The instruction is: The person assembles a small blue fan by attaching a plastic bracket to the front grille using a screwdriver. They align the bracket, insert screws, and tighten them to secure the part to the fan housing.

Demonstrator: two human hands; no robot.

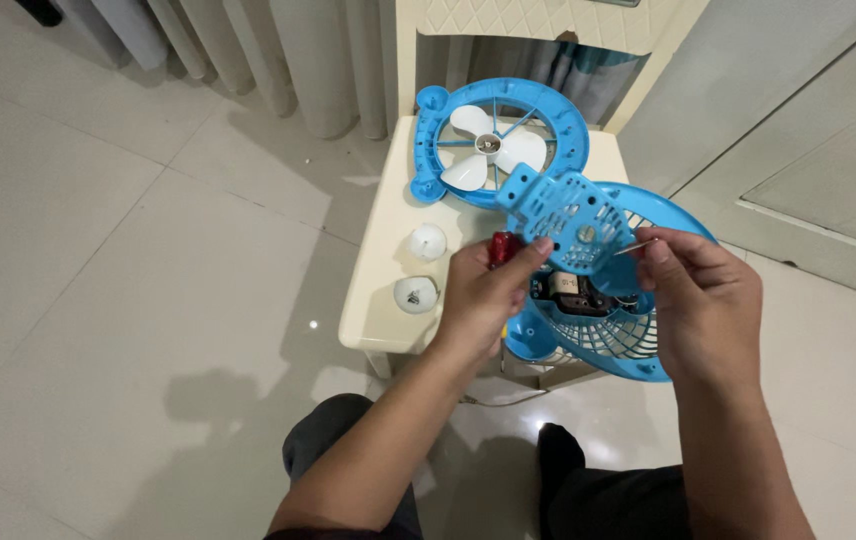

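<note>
My left hand (pixel 486 292) holds a red-handled tool (pixel 501 247) and pinches the edge of a blue perforated plastic cover plate (pixel 560 212). My right hand (pixel 703 300) grips the blue rear fan grille (pixel 638 330) and pinches a thin metal piece (pixel 638 245) by the plate. Under the plate, a dark motor and circuit part (pixel 573 293) sits inside the grille. Both are held over the front edge of a cream plastic chair (pixel 378 290).
On the chair seat lies the blue front fan ring (pixel 558 115) with a white three-blade propeller (pixel 488 148). Two small white round caps (pixel 426 241) (pixel 415 294) rest at the seat's left. Curtains hang behind; glossy floor tiles surround; my knees are below.
</note>
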